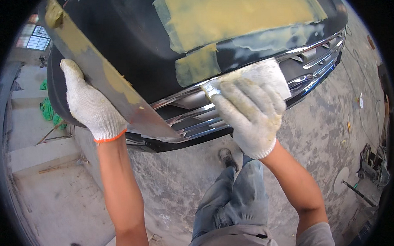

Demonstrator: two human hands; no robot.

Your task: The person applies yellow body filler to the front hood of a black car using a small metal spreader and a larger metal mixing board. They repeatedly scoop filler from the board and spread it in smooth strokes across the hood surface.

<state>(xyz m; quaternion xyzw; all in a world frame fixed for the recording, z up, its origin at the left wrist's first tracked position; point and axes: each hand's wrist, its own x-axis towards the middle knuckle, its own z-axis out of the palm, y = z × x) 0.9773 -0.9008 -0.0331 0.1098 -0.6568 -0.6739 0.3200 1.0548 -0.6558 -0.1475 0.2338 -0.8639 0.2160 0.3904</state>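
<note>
Right hand (254,112) on smeared white plate (274,76)

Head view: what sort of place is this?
Probably a car body workshop: yellowish paste on the dark car front, a smeared board in the left hand, a flat spreader in the right hand.

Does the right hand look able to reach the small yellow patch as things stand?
Probably yes: the right hand, holding the spreader, is close by, and nothing visible blocks the way to the patch. The board in the left hand is off to the left.
</note>
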